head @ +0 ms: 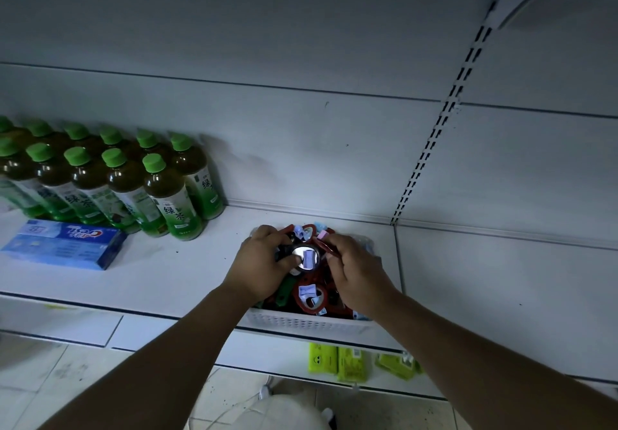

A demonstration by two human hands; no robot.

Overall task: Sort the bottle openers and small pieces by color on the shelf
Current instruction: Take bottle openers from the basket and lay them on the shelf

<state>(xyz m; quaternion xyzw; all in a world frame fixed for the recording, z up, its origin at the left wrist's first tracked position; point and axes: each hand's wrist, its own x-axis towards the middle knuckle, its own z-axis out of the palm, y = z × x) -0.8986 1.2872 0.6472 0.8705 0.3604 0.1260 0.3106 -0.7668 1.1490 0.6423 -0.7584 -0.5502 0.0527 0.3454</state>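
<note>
A white perforated basket (301, 322) stands on the shelf (174, 272) and holds several bottle openers, mostly red (309, 296), one green (287, 291), with small pale tags. Both hands are inside it. My left hand (259, 262) grips a black opener with a shiny round metal face (306, 255). My right hand (351, 269) pinches a red opener (322, 244) right beside that metal face. The basket's right part is hidden under my right hand.
Green-capped tea bottles (133, 182) stand in rows at the left back of the shelf. A blue toothpaste box (67, 244) lies in front of them. Yellow-green packs (337, 361) hang on the level below. A slotted upright (431, 142) runs down the back panel.
</note>
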